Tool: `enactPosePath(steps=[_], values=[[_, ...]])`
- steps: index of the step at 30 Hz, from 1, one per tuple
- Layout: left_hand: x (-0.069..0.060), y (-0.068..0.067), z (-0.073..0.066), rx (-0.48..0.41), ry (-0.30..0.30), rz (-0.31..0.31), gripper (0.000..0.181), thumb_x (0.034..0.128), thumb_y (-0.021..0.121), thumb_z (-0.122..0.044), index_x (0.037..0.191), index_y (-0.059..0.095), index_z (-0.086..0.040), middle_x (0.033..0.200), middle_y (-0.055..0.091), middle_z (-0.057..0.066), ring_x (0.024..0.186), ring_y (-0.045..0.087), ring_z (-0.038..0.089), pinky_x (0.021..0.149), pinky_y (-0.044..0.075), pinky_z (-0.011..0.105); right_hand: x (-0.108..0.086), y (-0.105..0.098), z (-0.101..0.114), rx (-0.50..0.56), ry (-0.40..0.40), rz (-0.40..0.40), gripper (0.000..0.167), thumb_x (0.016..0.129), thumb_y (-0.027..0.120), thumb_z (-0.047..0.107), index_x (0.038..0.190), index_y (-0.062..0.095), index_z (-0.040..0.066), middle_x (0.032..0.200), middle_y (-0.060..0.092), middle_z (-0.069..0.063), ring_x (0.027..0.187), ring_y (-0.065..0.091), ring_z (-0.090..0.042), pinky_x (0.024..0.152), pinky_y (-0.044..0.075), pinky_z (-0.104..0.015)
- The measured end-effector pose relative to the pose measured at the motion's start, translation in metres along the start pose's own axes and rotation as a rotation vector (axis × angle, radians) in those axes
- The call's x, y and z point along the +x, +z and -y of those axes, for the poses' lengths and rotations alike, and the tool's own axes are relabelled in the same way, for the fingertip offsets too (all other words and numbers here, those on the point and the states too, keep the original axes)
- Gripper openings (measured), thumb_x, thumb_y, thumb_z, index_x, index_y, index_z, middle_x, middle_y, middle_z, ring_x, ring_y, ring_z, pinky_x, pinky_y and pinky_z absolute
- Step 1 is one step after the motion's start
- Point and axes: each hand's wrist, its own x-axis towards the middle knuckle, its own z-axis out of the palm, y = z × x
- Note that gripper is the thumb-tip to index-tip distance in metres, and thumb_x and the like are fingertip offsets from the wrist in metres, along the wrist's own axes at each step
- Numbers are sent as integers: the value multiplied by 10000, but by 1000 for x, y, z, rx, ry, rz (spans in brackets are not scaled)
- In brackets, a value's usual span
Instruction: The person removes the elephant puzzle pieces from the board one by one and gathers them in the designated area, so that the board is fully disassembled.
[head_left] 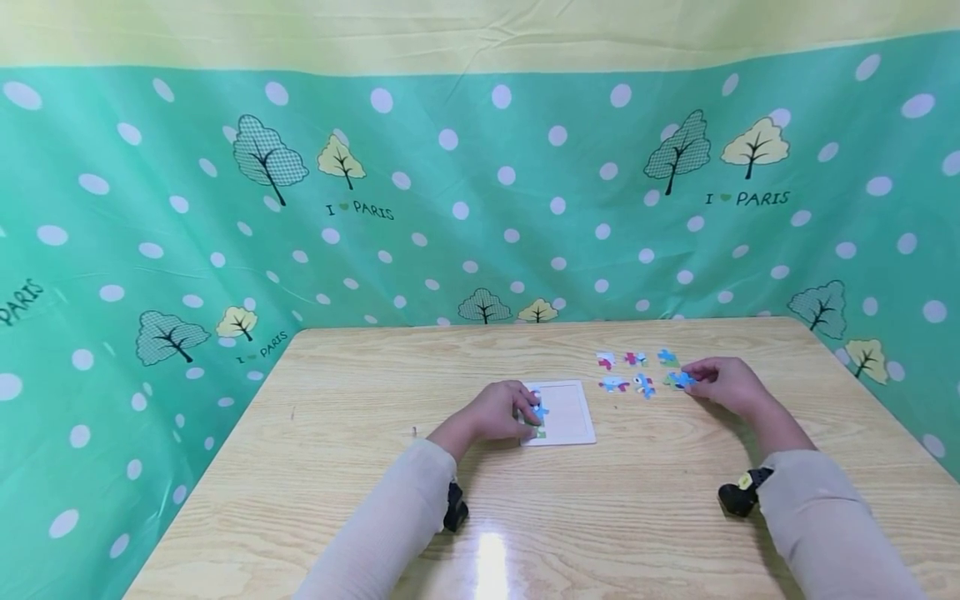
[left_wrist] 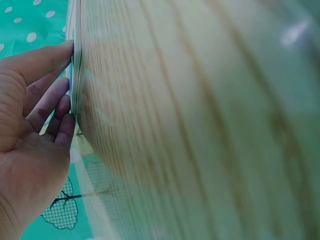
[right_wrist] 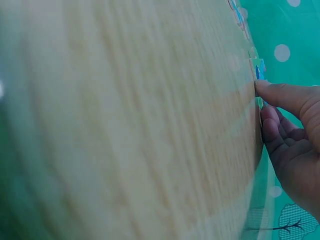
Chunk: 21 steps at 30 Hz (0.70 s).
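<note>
In the head view, my left hand [head_left: 501,410] rests over the left side of a white square puzzle tray [head_left: 588,417]. Its fingertips touch the tray and the puzzle pieces [head_left: 541,411] lying along that side. From the left wrist, the tray shows edge-on, with the fingers of my left hand [left_wrist: 42,100] against it. On the right, my right hand [head_left: 726,385] pinches a blue and green puzzle piece [head_left: 681,380] at the tabletop. The right wrist view shows thumb and fingers of my right hand [right_wrist: 292,130] close together at this puzzle piece [right_wrist: 259,70].
Several loose puzzle pieces lie in two rows between the hands, among them a white and red piece [head_left: 606,359], a blue and green piece [head_left: 667,357] and a piece with an eye [head_left: 643,384]. The wooden table [head_left: 360,383] meets a green dotted curtain [head_left: 420,183] behind.
</note>
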Motion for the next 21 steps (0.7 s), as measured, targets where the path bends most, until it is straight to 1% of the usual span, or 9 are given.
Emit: enactPosePath(steps=[4,12,17,21], values=[[0,0,-1,5,-7,3,72,834,862,-71,892,833,-104,1201,660,-19,1235,576,206,1027,448,320,0,1,-1,-29,-15,-8,439,965,701,58,1340,589,-140,1150,623,-279,998,574,-350,787,517,-355],[0,1,0,13,-11,7,74,835,861,-79,896,834,-111,1206,659,-24,1256,571,207,1085,431,353,-6,0,-1,24,-58,-8,508,955,732,88,1373,555,-138,1140,615,-247,1004,569,-343,693,514,-245],[1,1,1,13,-9,5,77,834,861,-78,897,834,-113,1214,661,-18,1261,570,210,1095,425,362,-9,-1,1,56,-61,-20,515,932,759,108,1361,576,-111,1192,605,-277,1052,569,-383,723,519,-267],[2,1,1,16,-7,6,78,834,862,-81,900,835,-114,1215,661,-20,1260,569,206,1087,427,353,-11,-4,2,59,-61,-29,495,941,751,131,1355,591,-88,1228,598,-290,1069,569,-390,744,519,-279]])
